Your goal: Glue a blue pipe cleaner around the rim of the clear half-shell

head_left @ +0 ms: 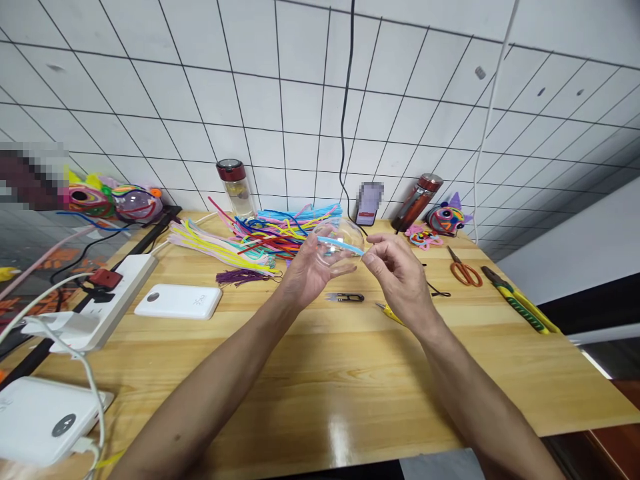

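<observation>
A clear plastic ball [345, 231] rests in my left hand [306, 275], whose fingers curve around its left side and underneath. Across the front of the ball runs a light blue pipe cleaner [340, 245]. My right hand [400, 270] pinches the pipe cleaner's right end between thumb and forefinger. The left thumb lies by its other end. Below the hands, thread snips [346, 297] lie on the wooden table [320, 387]. Yellow-handled pliers [391, 313] are partly hidden under my right hand.
Bundles of colourful pipe cleaners [280, 233] lie behind my hands. Orange scissors [465, 272] and green-yellow pliers [520, 303] are at right. A white power bank [179, 302] and a power strip [117, 293] with cables sit left. Two flasks and a phone [369, 203] stand by the wall.
</observation>
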The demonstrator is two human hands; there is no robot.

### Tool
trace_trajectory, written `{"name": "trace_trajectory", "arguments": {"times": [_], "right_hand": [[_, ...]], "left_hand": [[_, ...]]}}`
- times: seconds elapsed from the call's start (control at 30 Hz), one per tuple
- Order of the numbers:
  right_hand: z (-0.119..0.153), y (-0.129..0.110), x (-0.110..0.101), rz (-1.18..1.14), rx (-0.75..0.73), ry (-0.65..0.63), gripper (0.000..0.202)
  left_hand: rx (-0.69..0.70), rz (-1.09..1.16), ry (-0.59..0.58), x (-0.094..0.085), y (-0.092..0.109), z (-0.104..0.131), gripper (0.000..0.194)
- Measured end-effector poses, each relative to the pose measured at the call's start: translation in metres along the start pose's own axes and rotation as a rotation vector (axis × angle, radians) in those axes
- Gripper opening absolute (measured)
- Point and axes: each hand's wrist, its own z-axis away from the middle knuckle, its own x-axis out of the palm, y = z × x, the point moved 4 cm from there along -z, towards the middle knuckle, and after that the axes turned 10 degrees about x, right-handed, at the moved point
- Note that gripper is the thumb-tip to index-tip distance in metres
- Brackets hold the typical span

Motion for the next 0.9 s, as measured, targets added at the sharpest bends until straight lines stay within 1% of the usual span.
{"name": "trace_trajectory", "arguments": {"times": [0.07,0.33,0.43,0.53,0.6,0.73,0.83,0.9], "right_hand": [[-0.001,-0.001,-0.001,-0.002,-0.008,-0.013,0.040],[-0.003,0.004,0.003,-0.198,0.117,-0.169,0.049],[-0.003,0.004,0.006,-0.239,0.183,-0.209,0.053],[-0.005,0.006,0.006,-0.266,0.200,-0.229,0.049],[-0.007,0.010,0.004,-0.263,0.202,-0.219,0.044],[-0.013,0.018,0.000,-0.246,0.219,-0.191,0.036],[-0.017,0.020,-0.001,-0.252,0.245,-0.207,0.034],[-0.017,0.020,-0.001,-0.245,0.267,-0.222,0.034]], "left_hand": [[-0.006,0.007,-0.008,0.000,-0.001,0.001,0.070],[-0.069,0.046,-0.048,0.001,-0.006,0.004,0.070],[-0.065,0.053,-0.034,-0.003,-0.010,0.002,0.071],[-0.021,-0.006,-0.007,-0.011,-0.012,-0.004,0.064],[0.021,-0.070,-0.021,-0.017,-0.010,-0.009,0.064],[0.102,-0.221,-0.112,-0.027,0.002,-0.019,0.077],[0.112,-0.336,-0.185,-0.030,0.013,-0.020,0.072],[0.086,-0.377,-0.202,-0.031,0.016,-0.019,0.070]]}}
